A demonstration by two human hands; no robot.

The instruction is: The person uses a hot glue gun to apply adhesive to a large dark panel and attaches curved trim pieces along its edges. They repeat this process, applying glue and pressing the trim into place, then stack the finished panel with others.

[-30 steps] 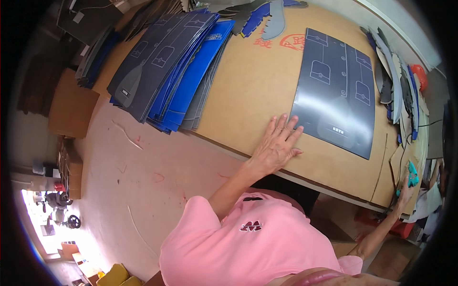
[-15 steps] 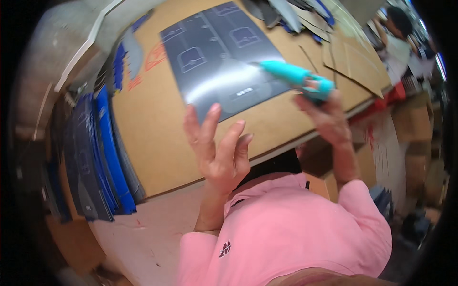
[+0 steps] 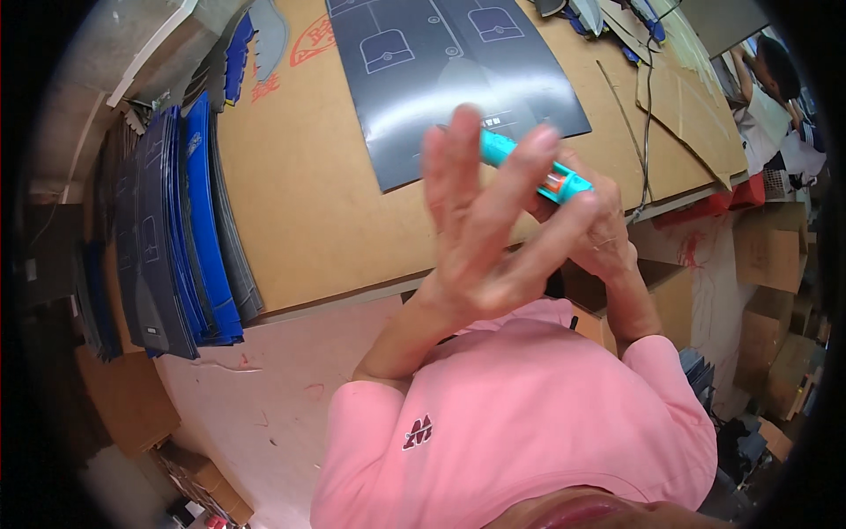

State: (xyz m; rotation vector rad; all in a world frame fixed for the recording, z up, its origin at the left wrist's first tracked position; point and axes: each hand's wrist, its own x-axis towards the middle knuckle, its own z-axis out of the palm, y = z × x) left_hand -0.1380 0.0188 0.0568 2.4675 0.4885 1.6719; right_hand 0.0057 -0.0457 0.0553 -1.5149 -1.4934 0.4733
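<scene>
My right hand [image 3: 610, 231] is wrapped around a teal glue-gun-shaped tool [image 3: 497, 150] with a small orange part showing at its rear. The grip is hidden behind my hands. My left hand [image 3: 489, 251] is raised in front of the tool, fingers spread and slightly blurred. It covers part of the tool; whether it touches it, I cannot tell. Beyond both hands a glossy dark grey sheet [image 3: 458, 84] printed with pocket outlines lies flat on the brown tabletop [image 3: 291, 220].
Blue and dark grey printed panels [image 3: 167, 247] stand stacked at the table's left side. Blue-grey cut pieces [image 3: 256, 44] lie at the far left, others at the far right. A black cord [image 3: 649, 115] runs over a cardboard sheet [image 3: 687, 115]. Another person [image 3: 771, 97] is at the far right.
My left hand has moved up and right, in front of the tool. The tool has come nearer my body. The view has shifted, so the sheet sits higher in the picture.
</scene>
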